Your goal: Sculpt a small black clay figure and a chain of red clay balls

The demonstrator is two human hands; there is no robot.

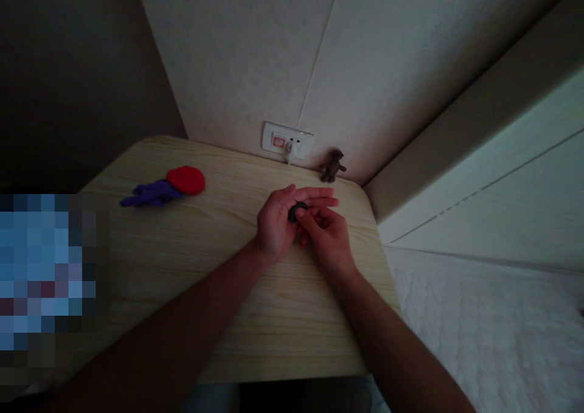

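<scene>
My left hand [279, 225] is held palm up above the wooden table, its fingers stretched out to the right. Against its palm lies a small dark lump [298, 208] that looks like modelling clay. The thumb and fingers of my right hand [329, 235] are closed on this lump, pressing it near the base of the left fingers. Part of the lump is hidden under the right thumb. Behind the hands, by the wall, a small brown bear-like figure [333, 166] stands upright.
To the left on the table [182, 303], a red rounded piece [187, 180] touches a purple irregular piece [152, 193]. A wall socket [287, 140] with a plug sits at the back. A white quilted surface [493, 334] lies right of the table. A blurred-out patch covers the lower left.
</scene>
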